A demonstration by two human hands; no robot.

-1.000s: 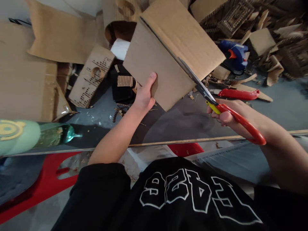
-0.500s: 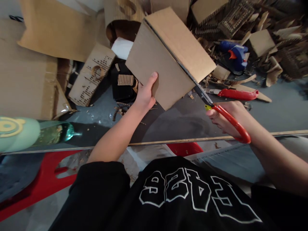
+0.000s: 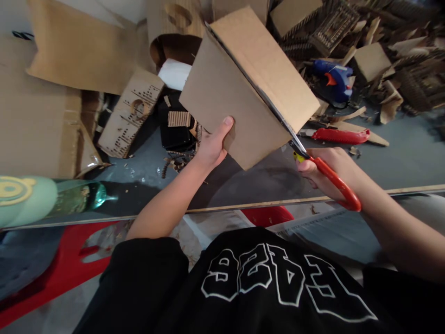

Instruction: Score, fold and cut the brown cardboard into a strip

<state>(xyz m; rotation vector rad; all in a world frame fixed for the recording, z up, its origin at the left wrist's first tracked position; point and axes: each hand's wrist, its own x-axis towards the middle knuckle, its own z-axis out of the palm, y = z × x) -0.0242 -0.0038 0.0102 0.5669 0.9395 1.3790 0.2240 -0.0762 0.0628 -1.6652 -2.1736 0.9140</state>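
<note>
My left hand (image 3: 214,146) grips a flat piece of cardboard (image 3: 229,93) at its lower left edge, thumb on top. A long slit runs across the cardboard, and the strip (image 3: 267,69) beyond it is tilted. Red-handled scissors (image 3: 332,178) are in my right hand (image 3: 323,167), fingers closed round the handles. Their blades sit in the slit at the cardboard's right edge; the tips are hidden. Right of the blades, a red utility knife (image 3: 342,135) lies on the table (image 3: 392,162), with a blue glue gun (image 3: 334,79) behind it.
Cardboard scraps (image 3: 373,62) are heaped at the back right. A marked cardboard piece with a round hole (image 3: 128,120) leans at left, near large brown cardboard (image 3: 34,111). A green bottle (image 3: 28,199) lies along the front edge at left. A red chair (image 3: 66,264) stands below.
The cardboard has shifted slightly right and toward me with my left hand. The scissor blades have closed further along the slit, and less of them shows past the edge.
</note>
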